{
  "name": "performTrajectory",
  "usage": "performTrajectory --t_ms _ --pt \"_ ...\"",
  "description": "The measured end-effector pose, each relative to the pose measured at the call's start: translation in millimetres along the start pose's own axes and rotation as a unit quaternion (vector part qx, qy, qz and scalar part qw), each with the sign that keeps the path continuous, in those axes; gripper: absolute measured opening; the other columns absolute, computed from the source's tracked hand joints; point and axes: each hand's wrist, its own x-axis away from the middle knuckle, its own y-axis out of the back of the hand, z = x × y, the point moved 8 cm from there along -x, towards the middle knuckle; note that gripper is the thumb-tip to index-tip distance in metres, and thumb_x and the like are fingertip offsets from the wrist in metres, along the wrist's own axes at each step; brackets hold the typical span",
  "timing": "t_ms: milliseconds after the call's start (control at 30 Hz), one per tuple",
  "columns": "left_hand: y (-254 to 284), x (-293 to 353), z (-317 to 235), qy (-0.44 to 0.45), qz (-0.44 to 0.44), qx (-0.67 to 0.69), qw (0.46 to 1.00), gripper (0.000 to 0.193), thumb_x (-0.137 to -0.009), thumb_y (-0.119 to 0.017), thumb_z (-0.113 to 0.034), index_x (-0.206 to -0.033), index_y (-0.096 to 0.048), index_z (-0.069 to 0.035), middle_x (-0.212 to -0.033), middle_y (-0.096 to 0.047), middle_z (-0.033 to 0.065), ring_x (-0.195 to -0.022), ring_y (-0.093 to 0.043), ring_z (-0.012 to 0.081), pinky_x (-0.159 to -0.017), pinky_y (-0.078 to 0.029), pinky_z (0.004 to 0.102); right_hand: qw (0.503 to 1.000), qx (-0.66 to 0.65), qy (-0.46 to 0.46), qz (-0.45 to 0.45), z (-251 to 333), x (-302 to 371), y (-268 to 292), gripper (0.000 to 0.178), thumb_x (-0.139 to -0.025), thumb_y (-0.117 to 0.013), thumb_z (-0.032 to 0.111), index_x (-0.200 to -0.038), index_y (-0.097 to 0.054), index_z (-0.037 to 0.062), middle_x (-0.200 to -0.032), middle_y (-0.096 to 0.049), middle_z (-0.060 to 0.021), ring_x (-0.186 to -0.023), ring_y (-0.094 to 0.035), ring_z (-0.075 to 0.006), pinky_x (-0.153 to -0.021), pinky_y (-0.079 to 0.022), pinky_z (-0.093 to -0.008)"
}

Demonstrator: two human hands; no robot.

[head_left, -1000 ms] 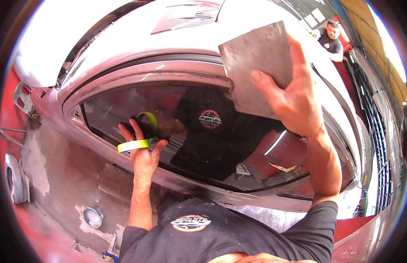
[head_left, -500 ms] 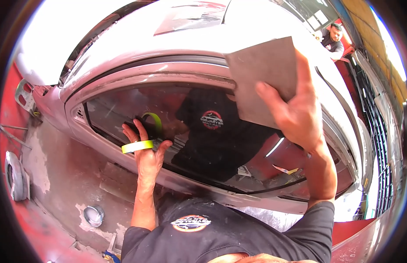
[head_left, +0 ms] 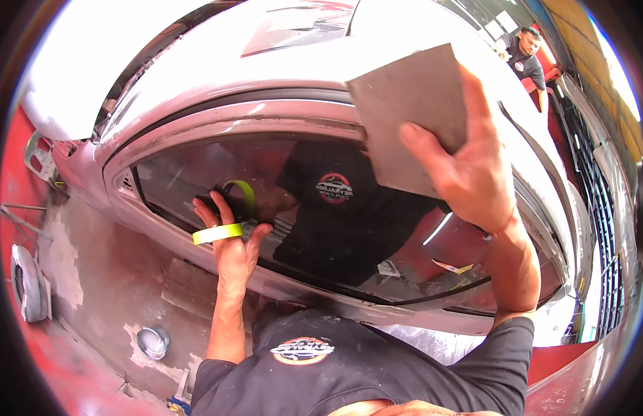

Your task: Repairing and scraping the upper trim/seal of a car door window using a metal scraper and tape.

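My right hand point(head_left: 470, 166) grips a stiff grey-brown sheet of sandpaper point(head_left: 411, 114), thumb on its near face and the other fingers behind it. The sheet is raised over the upper edge of a car's side window, partly covering the roof line. A yellow-green roll of tape point(head_left: 217, 234) is looped around the fingers of my left hand point(head_left: 235, 253). Those fingers are spread beside the lower part of the dark window glass point(head_left: 217, 159), which reflects the tape and my black shirt. Whether my left fingertips touch the glass I cannot tell.
The pale car body point(head_left: 217, 90) fills the middle. Another person point(head_left: 526, 55) stands beyond the car at the far right. A silver round can point(head_left: 153, 342) and a rounded grey object point(head_left: 30, 284) are on the floor at left. Dark slatted shelving point(head_left: 609, 236) lines the right.
My right hand and the sandpaper have shifted slightly up and left, while the right forearm has swung a little outward. The other person has leaned and turned. My left hand has barely moved.
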Motion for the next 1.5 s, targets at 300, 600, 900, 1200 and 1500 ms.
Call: performTrajectory --t_ms 300,600,900,1200,1500 --pt "0.8 0.8 3.5 0.0 0.007 -0.001 1.0 0.116 -0.072 -0.079 -0.05 -0.156 -0.009 -0.009 -0.155 0.006 0.036 -0.145 -0.006 0.0504 -0.113 -0.025 0.048 0.999 -0.035 0.015 -0.005 4.2 -6.0 -5.5 0.06 -0.086 -0.067 0.003 -0.139 -0.04 0.0056 -0.118 -0.063 -0.0121 -0.108 -0.06 -0.0207 -0.094 -0.048 -0.0344" --pt "0.1 -4.1 -2.9 -0.019 0.023 -0.028 0.999 0.115 -0.075 -0.078 -0.05 -0.156 -0.007 -0.009 -0.155 0.006 0.0371 -0.146 -0.004 0.0496 -0.115 -0.02 0.0488 0.998 0.014 0.03 -0.044 -5.3 -12.6 -4.0 0.062 -0.086 -0.068 0.014 -0.14 -0.04 0.0011 -0.115 -0.063 -0.0179 -0.104 -0.06 -0.0254 -0.093 -0.046 -0.0382" --pt "59.8 3.5 -52.4 -0.098 -0.233 -0.046 0.966 0.04 -0.089 -0.07 -0.028 -0.123 -0.064 -0.007 -0.117 -0.062 0.0116 -0.108 -0.059 0.0276 -0.109 -0.029 0.057 0.905 -0.417 -0.064 0.058 -83.2 135.6 5.0 0.074 -0.075 -0.082 0.017 -0.136 -0.045 -0.001 -0.122 -0.055 -0.0102 -0.116 -0.052 -0.0208 -0.099 -0.041 -0.0356" --pt "74.2 -22.5 -236.4 -0.354 -0.286 -0.052 0.889 0.035 -0.081 -0.079 -0.025 -0.107 -0.071 -0.003 -0.094 -0.069 0.011 -0.088 -0.063 0.0264 -0.096 -0.042 0.0503 0.849 -0.497 -0.037 0.175 -94.0 201.5 -17.1 0.068 -0.079 -0.079 0.009 -0.136 -0.043 0.0 -0.102 -0.066 -0.0078 -0.094 -0.061 -0.0136 -0.085 -0.048 -0.0297" --pt "68.8 -60.0 -241.7 -0.355 -0.257 -0.046 0.898 0.01 -0.087 -0.071 -0.013 -0.087 -0.075 -0.004 -0.078 -0.072 0.0117 -0.071 -0.068 0.0228 -0.066 -0.052 0.032 0.886 -0.443 0.027 0.136 -106.1 196.2 -23.8 0.074 -0.075 -0.082 0.015 -0.135 -0.044 -0.0018 -0.116 -0.058 -0.0097 -0.105 -0.056 -0.0173 -0.091 -0.046 -0.0319"
